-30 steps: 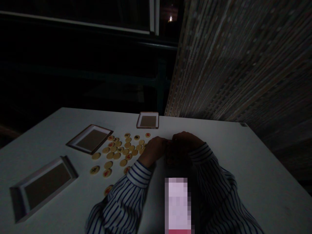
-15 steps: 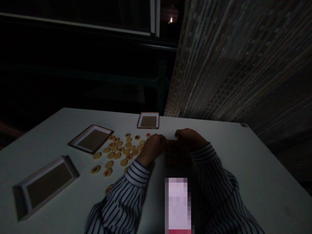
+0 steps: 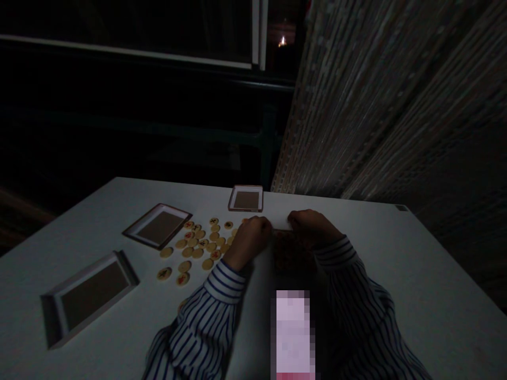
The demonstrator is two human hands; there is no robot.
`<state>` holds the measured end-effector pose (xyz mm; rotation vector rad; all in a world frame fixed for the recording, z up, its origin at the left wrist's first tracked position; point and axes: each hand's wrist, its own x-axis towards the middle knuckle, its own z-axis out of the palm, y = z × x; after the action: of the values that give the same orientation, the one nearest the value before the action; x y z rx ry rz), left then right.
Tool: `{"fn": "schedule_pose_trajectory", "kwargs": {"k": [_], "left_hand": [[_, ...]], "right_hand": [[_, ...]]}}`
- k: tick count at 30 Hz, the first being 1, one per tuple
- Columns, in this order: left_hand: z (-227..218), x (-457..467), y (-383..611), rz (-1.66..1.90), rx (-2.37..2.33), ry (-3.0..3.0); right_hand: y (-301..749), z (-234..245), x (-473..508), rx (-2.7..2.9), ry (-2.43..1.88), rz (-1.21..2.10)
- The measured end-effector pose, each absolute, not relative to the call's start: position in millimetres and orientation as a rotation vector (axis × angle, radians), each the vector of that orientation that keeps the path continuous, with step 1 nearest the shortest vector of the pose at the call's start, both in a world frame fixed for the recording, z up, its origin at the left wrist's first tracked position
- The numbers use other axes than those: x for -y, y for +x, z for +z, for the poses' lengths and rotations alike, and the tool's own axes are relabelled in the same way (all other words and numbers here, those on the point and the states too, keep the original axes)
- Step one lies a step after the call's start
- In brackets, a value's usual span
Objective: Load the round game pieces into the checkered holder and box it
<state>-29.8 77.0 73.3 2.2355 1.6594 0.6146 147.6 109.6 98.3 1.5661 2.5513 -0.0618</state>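
Note:
A dark reddish-brown rectangular thing [image 3: 293,254] with a mottled surface is between my hands; the dim light hides what it is. My left hand [image 3: 252,238] is closed at its upper left corner, fingers curled. At the upper right, my right hand [image 3: 316,227] is closed on its edge, with the fingertips partly hidden. Just left of my left hand, several round Chinese chess pieces [image 3: 197,253] lie scattered on the white table [image 3: 396,285]. Some show red or black characters, others are blank side up. My left hand and sleeve cover a few of them.
A shallow open tray [image 3: 181,210] lies beyond the pieces, with a smaller one [image 3: 259,198] at the far edge. A deeper open box [image 3: 53,322] stands at the left. A bead curtain [image 3: 336,116] hangs behind the table. A pixelated patch [image 3: 293,332] covers the near middle.
The view has shifted slightly, so the table and its objects appear a little further right. Both hands keep their closed hold on the dark thing.

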Motion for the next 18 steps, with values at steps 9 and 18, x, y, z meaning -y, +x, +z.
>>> {"fn": "schedule_pose_trajectory", "kwargs": {"k": [9, 18], "left_hand": [[86.4, -70.7, -34.9, 0.671, -1.708, 2.181], [95.6, -60.0, -63.8, 0.696, -1.760, 2.157]], "right_hand": [[141.8, 104.7, -104.2, -2.624, 1.527, -0.016], [126.7, 106.8, -97.4, -2.707, 1.560, 0.047]]}}
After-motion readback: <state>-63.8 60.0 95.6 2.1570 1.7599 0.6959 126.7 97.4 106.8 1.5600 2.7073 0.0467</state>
